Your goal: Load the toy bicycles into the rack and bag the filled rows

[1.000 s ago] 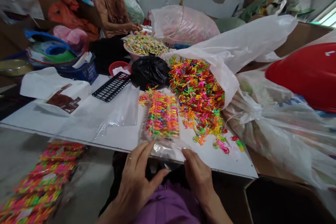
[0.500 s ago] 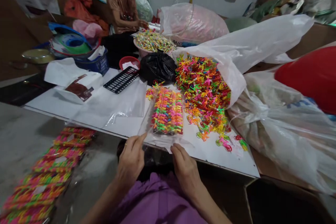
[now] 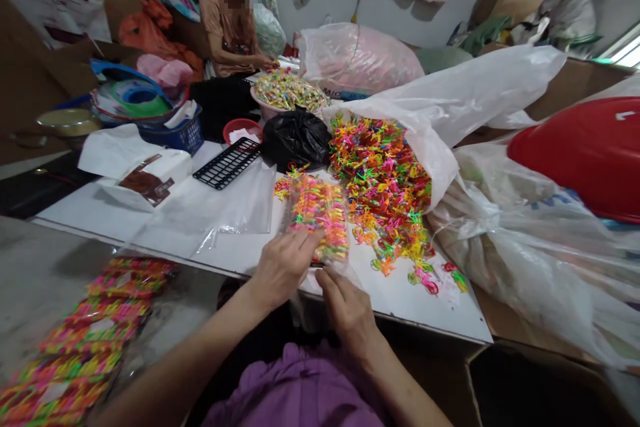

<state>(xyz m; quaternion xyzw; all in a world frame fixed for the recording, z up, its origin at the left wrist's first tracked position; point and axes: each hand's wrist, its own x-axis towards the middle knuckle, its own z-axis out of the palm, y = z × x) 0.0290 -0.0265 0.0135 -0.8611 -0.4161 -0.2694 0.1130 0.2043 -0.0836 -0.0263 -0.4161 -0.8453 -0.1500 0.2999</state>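
Observation:
A clear plastic bag lies at the table's front edge, packed with rows of small bright plastic toys in pink, orange, green and yellow. Across its near left part lies my left hand, fingers bent together over the bag and the toys in it; the thumb is partly hidden. My right hand is closed in a pinch on the bag's near end, just past the table edge. To the right spreads a heap of loose toys, spilling from a large white plastic sack.
Left on the table are a black slotted tray, flat clear bags and a white-and-brown packet. A black bag stands behind. Filled packs lie low at left. Across the table sits a co-worker.
My left hand has moved right and forward from the bag's left corner onto its packed near part. My right hand stays at the bag's near end. The view has tilted up slightly.

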